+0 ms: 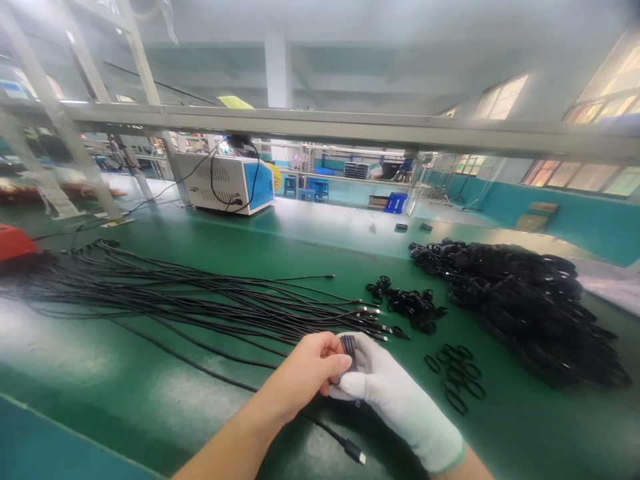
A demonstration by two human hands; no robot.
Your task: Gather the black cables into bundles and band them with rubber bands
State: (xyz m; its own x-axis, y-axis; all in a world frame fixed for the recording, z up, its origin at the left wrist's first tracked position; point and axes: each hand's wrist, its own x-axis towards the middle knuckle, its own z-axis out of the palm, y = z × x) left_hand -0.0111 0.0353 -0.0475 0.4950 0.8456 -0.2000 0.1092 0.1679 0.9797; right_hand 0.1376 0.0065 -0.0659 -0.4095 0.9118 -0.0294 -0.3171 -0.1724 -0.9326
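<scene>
A black cable wound into a small coil (349, 348) is held between my two hands, low in the middle of the view. My bare left hand (320, 363) closes on its left side, thumb across the front. From the right, my right hand (377, 373), in a white glove, wraps the other side; fingers and glove hide much of the coil. Below them lies a cable end with a USB-C-type plug (354, 451). Long straight black cables (215, 303) stretch left across the green table, several metal-tipped ends close beyond my hands.
Black rings (455, 375) lie loose right of my glove, with a cluster of small black loops (407, 303) behind. A large heap of coiled black cables (520, 307) covers the right side. Farther back stand a white-and-blue machine (225, 183) and a metal shelf beam (340, 123).
</scene>
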